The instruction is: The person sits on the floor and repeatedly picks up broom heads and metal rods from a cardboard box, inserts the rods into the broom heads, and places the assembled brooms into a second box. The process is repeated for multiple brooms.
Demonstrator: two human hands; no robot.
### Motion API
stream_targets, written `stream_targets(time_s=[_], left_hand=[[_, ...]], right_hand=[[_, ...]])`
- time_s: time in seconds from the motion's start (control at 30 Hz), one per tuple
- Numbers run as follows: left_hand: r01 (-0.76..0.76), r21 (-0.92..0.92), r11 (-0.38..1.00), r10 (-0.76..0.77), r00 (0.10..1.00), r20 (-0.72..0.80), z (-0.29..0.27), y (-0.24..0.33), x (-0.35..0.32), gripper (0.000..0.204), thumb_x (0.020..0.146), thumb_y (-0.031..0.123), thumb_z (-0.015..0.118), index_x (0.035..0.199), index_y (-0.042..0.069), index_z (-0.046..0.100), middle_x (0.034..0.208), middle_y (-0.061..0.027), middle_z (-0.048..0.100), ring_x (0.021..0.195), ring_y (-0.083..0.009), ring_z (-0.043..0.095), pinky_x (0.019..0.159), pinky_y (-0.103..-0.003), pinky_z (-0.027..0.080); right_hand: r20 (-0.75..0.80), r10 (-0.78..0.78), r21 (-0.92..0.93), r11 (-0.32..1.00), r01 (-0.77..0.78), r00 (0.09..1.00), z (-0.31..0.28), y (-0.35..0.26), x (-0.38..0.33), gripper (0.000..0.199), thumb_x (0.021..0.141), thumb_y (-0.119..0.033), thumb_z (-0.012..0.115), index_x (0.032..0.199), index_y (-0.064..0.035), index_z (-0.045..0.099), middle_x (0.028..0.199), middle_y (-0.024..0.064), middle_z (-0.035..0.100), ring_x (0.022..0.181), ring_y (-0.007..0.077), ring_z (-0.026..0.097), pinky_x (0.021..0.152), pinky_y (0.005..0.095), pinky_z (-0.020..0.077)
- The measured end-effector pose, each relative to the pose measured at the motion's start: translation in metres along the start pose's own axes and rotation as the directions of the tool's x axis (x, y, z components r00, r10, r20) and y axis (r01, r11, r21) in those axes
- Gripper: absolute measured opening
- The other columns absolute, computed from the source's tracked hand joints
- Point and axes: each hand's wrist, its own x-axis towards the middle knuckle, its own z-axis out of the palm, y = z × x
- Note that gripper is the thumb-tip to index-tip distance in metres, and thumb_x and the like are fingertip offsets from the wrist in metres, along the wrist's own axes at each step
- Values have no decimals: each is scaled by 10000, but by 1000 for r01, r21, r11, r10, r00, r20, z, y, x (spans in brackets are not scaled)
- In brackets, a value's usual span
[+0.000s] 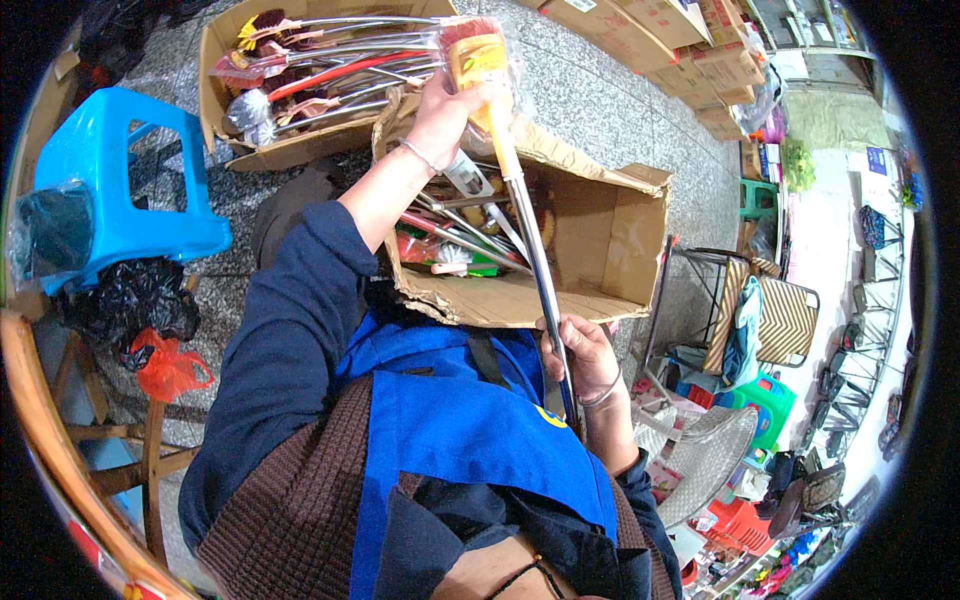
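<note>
I hold a long-handled brush (530, 240) across the front of me. Its yellow head with reddish bristles is wrapped in clear plastic, and a yellow neck runs into a shiny metal handle. My left hand (445, 115) is closed around the head end. Lower down, the fingers of my right hand (585, 355) are closed on the handle near its bottom end. Beneath the brush stands an open cardboard box (610, 235) with several handles and brushes lying in its left part. Some of them are hidden by my left arm and the brush.
Beyond it, another cardboard box (290, 155) holds several long-handled brushes. At left are a blue plastic stool (150, 225), a black bag (130, 300) and a red bag (170, 370). Cartons (640, 50) are stacked far right; a striped folding chair (785, 325) stands at right.
</note>
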Motion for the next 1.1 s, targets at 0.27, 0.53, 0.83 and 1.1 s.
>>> stream_targets(time_s=[0.27, 0.53, 0.83, 1.1], left_hand=[[-84, 138, 987, 99, 989, -112, 2, -3, 1, 413, 745, 37, 741, 1100, -11, 536, 1010, -92, 643, 888, -182, 648, 788, -303, 540], [-34, 187, 982, 62, 987, -148, -5, -13, 5, 422, 746, 35, 732, 1114, -16, 533, 1017, -92, 640, 891, -179, 644, 782, -303, 537], [-50, 52, 997, 50, 999, 1, 2, -2, 1, 388, 781, 60, 707, 1128, 27, 536, 995, -65, 644, 881, -164, 641, 793, -305, 529], [-30, 248, 968, 89, 969, -232, -6, -6, 8, 426, 761, 50, 721, 1133, -10, 521, 1011, -97, 640, 885, -186, 645, 784, -301, 531]], right_hand=[[-71, -770, -997, 60, -40, 634, 4, 14, 8, 405, 773, -237, 745, 1093, -55, 575, 883, 126, 603, 792, 286, 604, 681, 361, 492], [-143, -730, -966, 249, 66, 668, 2, 9, 13, 191, 904, -189, 617, 1023, -39, 630, 671, 95, 576, 589, 179, 556, 556, 326, 455], [-96, 14, -197, 980, -33, 995, -11, 6, 3, 328, 935, -281, 568, 1057, 20, 607, 663, 33, 567, 529, 91, 466, 473, 228, 361], [-23, -847, -994, -37, -101, 530, -4, 12, 4, 250, 843, -190, 670, 1030, -39, 601, 809, 145, 611, 715, 331, 605, 629, 379, 483]])
